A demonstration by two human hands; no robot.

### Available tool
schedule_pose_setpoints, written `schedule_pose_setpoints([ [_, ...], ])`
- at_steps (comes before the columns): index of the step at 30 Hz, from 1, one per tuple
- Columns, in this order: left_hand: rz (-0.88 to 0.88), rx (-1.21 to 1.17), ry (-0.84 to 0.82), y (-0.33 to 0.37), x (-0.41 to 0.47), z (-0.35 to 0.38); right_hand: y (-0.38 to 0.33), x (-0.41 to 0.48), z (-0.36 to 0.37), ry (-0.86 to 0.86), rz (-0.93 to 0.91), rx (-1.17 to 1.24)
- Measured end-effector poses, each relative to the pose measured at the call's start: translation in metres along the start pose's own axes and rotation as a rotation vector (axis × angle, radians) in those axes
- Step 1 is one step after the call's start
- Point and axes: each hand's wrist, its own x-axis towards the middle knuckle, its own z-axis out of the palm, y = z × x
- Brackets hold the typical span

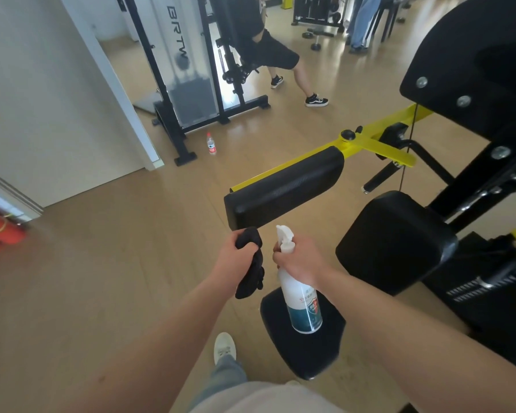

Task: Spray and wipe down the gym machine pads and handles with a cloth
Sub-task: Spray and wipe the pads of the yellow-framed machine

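Long arm pad [283, 186] sits mid-frame, running up-right along the yellow arm [370, 138]. Its near end is just above both hands.

Spray bottle [300, 296] is upright in the right hand [298, 260], which is gripped round the neck. The nozzle points up-frame at the pad's near end. Black cloth [249, 263] is bunched in the left hand [233, 257], fist clamped on it with a tail hanging below. The hands are close together but not touching.

Step, as I read it: spray this pad, then wipe.
- Raise the nozzle over the top face. From here the mist mostly hits the end cap.
- Use a few pumps spread along the length; don't soak it.
- Open the cloth flat before wiping, since a bunched wad gives poor contact.
- Wipe end to end, then the edges.
- Next come the seat pad [393, 239], lower pad [301, 338] and grip handle [382, 177].

Can't tell:
- Whether a finger is on the trigger; the hand hides it.
- Whether any pad is wet or already wiped; the gloss could just be lighting.
- The arm pad's underside and far face, which are hidden.
- The full back pad [474, 64], which is cut off at the upper right. Only one handle shows.
- The bottle label, which is too small to read.

Another person [268, 49] is on a machine at upper centre, well apart. A water bottle [211, 143] stands on the floor nearby.
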Motion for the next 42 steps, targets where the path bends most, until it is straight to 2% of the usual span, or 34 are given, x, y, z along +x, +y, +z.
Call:
schedule_pose_setpoints([
  [2, -0.002, 0.003, -0.001, 0.001, -0.001, 0.002, 0.0, -0.003, -0.002, -0.011, 0.01, -0.033],
  [6, -0.002, -0.012, -0.007, 0.0, -0.001, 0.003, -0.001, -0.008, -0.003, -0.172, 0.008, -0.003],
  [11, 0.005, -0.012, -0.004, -0.002, -0.002, 0.001, 0.001, -0.01, 0.0, -0.086, 0.018, 0.039],
  [14, -0.007, -0.012, 0.006, -0.003, -0.003, -0.002, -0.002, -0.011, 0.002, -0.139, -0.006, 0.063],
  [19, -0.011, -0.01, 0.018, -0.005, -0.005, -0.002, -0.001, -0.011, 0.001, -0.078, 0.016, 0.076],
  [22, -0.013, 0.0, 0.015, -0.006, -0.008, -0.003, -0.002, -0.015, 0.003, -0.114, 0.0, 0.079],
  [26, -0.003, 0.015, 0.009, -0.005, -0.008, -0.002, 0.001, -0.017, 0.004, -0.079, 0.01, 0.037],
  [30, 0.005, 0.025, 0.001, -0.004, -0.009, -0.002, 0.0, -0.019, 0.004, -0.14, -0.003, 0.09],
  [35, 0.008, 0.016, -0.005, -0.003, -0.009, 0.0, 0.003, -0.018, 0.003, -0.079, 0.031, 0.023],
  [39, -0.003, 0.032, -0.011, -0.003, -0.009, 0.001, 0.002, -0.019, -0.001, -0.137, 0.02, 0.038],
  [42, 0.002, 0.025, -0.012, -0.004, -0.01, 0.001, 0.005, -0.017, -0.003, -0.069, 0.043, 0.015],
])
